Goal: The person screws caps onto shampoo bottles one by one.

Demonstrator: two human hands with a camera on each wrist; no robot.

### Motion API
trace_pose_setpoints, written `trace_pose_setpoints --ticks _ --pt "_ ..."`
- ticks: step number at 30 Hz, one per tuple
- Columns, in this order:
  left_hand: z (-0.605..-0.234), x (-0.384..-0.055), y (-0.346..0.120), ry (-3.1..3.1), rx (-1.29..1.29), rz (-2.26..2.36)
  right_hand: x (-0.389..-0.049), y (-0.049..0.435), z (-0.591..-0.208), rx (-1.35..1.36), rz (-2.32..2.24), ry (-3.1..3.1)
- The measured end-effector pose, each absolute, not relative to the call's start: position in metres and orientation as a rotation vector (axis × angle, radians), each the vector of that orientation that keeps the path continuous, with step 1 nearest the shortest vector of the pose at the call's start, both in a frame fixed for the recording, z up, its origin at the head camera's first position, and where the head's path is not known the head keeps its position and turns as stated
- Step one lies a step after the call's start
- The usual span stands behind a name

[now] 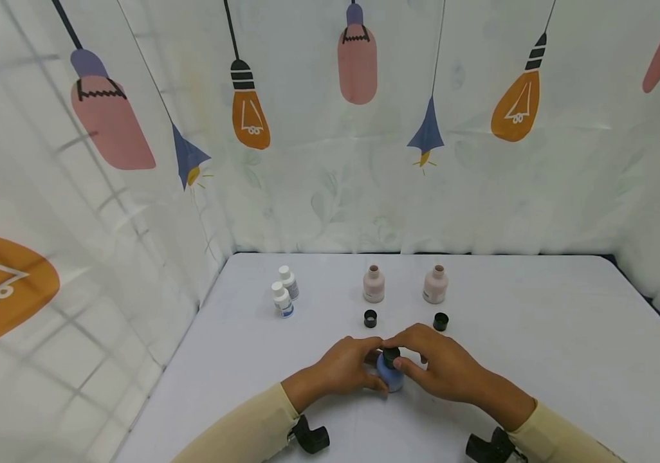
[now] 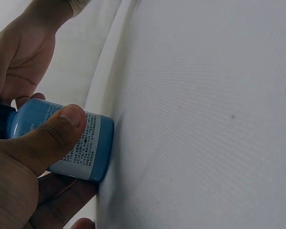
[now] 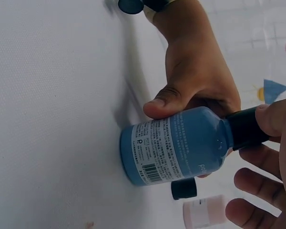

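A blue bottle [image 3: 195,138] with a printed white label stands upright on the white table, near the person's side. My left hand [image 1: 347,365] grips its body, thumb on the label side and fingers behind, as the left wrist view shows. On its neck sits a black cap [image 3: 248,128], which my right hand [image 1: 442,363] pinches between thumb and fingers. In the right wrist view the other right fingers are spread below the cap. Whether the cap is screwed tight cannot be told.
Beyond the hands stand two uncapped pink bottles [image 1: 373,285] [image 1: 435,285]. In front of them lie two black caps [image 1: 370,318] [image 1: 440,321]. Two small white bottles [image 1: 288,283] [image 1: 282,300] stand at the left. A patterned curtain [image 1: 330,193] hangs behind the table [image 1: 538,321].
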State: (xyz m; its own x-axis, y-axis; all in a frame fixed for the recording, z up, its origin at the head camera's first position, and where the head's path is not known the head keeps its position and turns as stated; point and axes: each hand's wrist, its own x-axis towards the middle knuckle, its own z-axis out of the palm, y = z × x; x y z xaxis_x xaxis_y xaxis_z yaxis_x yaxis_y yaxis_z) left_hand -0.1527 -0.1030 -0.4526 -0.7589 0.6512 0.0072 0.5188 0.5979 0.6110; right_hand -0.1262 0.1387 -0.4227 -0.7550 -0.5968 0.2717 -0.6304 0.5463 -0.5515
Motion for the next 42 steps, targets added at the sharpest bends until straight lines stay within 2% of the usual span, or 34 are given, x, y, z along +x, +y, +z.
trace_pose_setpoints --ticks 11,22,34,42 --pt "-0.4508 -0.1522 -0.1027 2.614 0.954 0.885 -0.1255 0.1353 -0.4226 0.995 0.921 -2.723" --pt "-0.4508 -0.1511 -0.1036 2.607 0.964 0.899 -0.1262 0.1404 -0.4186 1.143 0.984 -2.699" --pt "-0.4505 -0.1521 -0.1029 2.617 0.946 0.869 -0.1272 0.1366 -0.4223 1.034 0.919 -2.709" --pt "-0.4497 -0.1513 -0.1034 2.596 0.940 0.901 -0.1252 0.1361 -0.4203 1.092 0.902 -2.711"
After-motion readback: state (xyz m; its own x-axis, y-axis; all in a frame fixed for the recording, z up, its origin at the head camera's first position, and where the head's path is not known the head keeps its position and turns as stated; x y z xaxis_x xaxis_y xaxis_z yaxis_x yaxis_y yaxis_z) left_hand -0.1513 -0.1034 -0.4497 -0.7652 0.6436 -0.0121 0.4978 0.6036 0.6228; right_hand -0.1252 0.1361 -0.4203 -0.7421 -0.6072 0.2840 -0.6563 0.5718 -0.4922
